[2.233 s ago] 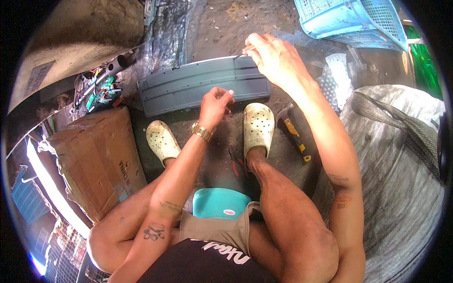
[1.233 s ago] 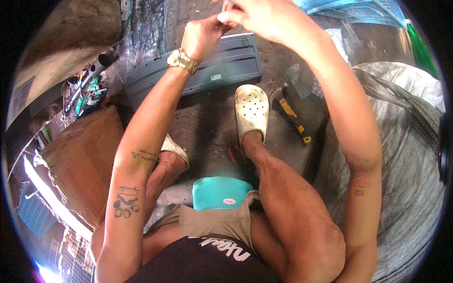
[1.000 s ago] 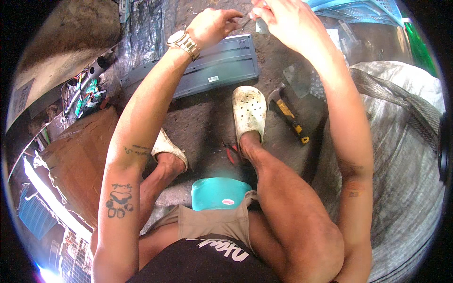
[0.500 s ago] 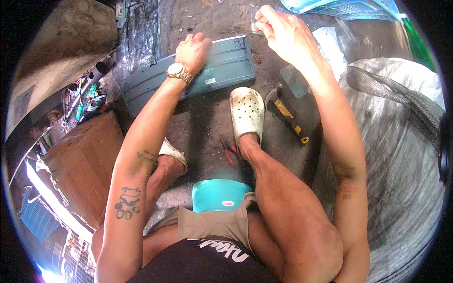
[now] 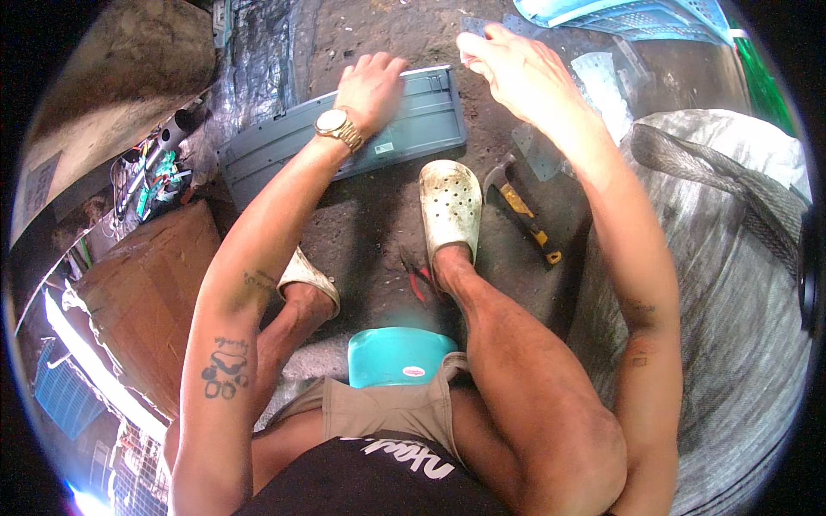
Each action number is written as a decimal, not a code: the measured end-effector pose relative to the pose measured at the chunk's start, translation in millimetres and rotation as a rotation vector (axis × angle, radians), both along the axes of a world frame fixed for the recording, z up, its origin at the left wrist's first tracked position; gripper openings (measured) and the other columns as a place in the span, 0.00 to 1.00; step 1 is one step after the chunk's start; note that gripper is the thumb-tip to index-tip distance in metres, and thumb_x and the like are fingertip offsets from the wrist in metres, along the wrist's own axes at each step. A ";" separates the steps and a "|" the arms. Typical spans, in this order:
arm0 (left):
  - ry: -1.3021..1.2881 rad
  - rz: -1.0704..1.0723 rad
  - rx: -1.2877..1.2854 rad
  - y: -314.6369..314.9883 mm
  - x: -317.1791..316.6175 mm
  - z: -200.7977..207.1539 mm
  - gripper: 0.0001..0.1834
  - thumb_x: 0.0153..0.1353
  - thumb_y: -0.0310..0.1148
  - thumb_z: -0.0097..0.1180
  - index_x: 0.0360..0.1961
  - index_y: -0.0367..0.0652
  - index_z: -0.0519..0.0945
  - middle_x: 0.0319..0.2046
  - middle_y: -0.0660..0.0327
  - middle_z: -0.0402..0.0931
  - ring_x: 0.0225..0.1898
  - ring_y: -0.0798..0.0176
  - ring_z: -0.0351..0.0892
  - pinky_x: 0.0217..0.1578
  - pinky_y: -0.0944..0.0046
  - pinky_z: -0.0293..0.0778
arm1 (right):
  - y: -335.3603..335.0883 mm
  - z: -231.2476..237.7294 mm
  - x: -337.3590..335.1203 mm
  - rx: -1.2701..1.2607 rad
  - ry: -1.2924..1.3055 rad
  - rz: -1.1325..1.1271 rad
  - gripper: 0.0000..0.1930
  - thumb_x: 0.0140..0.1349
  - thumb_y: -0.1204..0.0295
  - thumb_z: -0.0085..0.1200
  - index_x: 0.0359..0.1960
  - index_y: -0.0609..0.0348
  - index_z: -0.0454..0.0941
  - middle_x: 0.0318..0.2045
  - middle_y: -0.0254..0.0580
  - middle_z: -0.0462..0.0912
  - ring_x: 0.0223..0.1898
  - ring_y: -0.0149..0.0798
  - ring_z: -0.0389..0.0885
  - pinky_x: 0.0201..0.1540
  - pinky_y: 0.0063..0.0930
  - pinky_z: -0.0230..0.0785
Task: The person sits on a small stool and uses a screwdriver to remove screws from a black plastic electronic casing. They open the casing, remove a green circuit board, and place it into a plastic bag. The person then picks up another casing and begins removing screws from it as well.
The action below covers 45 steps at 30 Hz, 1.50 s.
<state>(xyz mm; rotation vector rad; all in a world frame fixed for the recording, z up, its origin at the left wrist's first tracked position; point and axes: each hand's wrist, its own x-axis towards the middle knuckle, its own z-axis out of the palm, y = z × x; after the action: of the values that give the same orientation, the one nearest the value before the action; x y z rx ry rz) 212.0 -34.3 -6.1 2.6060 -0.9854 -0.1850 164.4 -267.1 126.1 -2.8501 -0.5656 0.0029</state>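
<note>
A long grey plastic panel lies slantwise on the ground beyond my feet. Over its far edge is my left hand, slightly blurred, with its fingers loosely bent and a little apart; I cannot tell how firmly they touch it. My right hand hovers past the panel's right end, thumb and fingers closed together. Whatever they hold is hidden by the fingers. Nearer to me, a claw hammer with a yellow and black handle rests beside my right clog. Red-handled pliers lie between my feet.
A blue plastic basket stands at the far right, near some flat perforated plates. A large grey woven sack fills the right side. To the left are a cardboard box and a heap of scrap parts.
My left hand has slid right along the panel. My right hand has dipped slightly toward me, and the thin dark shaft seen at its fingertips before no longer shows. The panel has stayed put.
</note>
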 end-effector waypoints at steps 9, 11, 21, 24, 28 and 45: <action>0.347 -0.069 -0.515 -68.7 32.0 0.7 0.12 0.64 0.41 0.64 0.48 0.57 0.87 0.37 0.52 0.87 0.38 0.47 0.88 0.42 0.53 0.81 | 6.4 36.0 22.9 -0.116 0.187 -0.167 0.15 0.72 0.61 0.52 0.43 0.64 0.76 0.30 0.59 0.83 0.33 0.62 0.85 0.36 0.49 0.78; 0.389 -0.082 -0.406 -67.8 34.5 -2.9 0.13 0.65 0.45 0.64 0.49 0.60 0.88 0.36 0.52 0.87 0.38 0.47 0.88 0.42 0.53 0.81 | 10.8 43.5 20.5 -0.204 0.203 -0.233 0.17 0.70 0.59 0.55 0.42 0.65 0.75 0.31 0.61 0.83 0.36 0.63 0.86 0.37 0.51 0.78; 0.294 -0.157 -0.317 -64.0 34.9 -5.6 0.15 0.64 0.49 0.64 0.42 0.51 0.87 0.36 0.50 0.86 0.39 0.45 0.87 0.42 0.49 0.81 | 13.3 42.8 12.1 -0.194 0.162 -0.143 0.09 0.68 0.70 0.55 0.43 0.62 0.77 0.30 0.59 0.84 0.36 0.61 0.86 0.43 0.53 0.76; 0.265 -0.134 -0.406 -61.7 30.4 -7.2 0.16 0.63 0.50 0.66 0.42 0.50 0.87 0.35 0.53 0.87 0.40 0.46 0.87 0.44 0.51 0.81 | 11.7 43.7 11.2 0.014 0.037 0.133 0.11 0.70 0.68 0.54 0.43 0.66 0.78 0.35 0.62 0.84 0.39 0.60 0.86 0.43 0.53 0.77; 0.227 -0.197 -0.416 -62.4 31.8 -11.8 0.18 0.62 0.51 0.66 0.45 0.51 0.86 0.38 0.54 0.87 0.43 0.47 0.86 0.47 0.52 0.81 | 11.2 53.8 12.1 -0.111 0.275 -0.043 0.11 0.68 0.69 0.56 0.45 0.63 0.77 0.43 0.62 0.80 0.45 0.59 0.84 0.46 0.49 0.77; 0.224 -0.386 -0.341 -57.1 31.6 31.3 0.13 0.70 0.48 0.58 0.48 0.58 0.88 0.32 0.52 0.86 0.33 0.46 0.86 0.39 0.50 0.82 | 4.2 65.8 6.7 0.101 0.343 -0.241 0.11 0.70 0.64 0.57 0.45 0.58 0.75 0.29 0.53 0.86 0.37 0.55 0.89 0.40 0.45 0.80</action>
<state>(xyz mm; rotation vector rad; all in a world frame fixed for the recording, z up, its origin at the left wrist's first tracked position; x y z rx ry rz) 243.7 -91.4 25.1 2.0234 -1.2989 -0.3607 171.1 -262.9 191.9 -2.7119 -0.1466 0.4001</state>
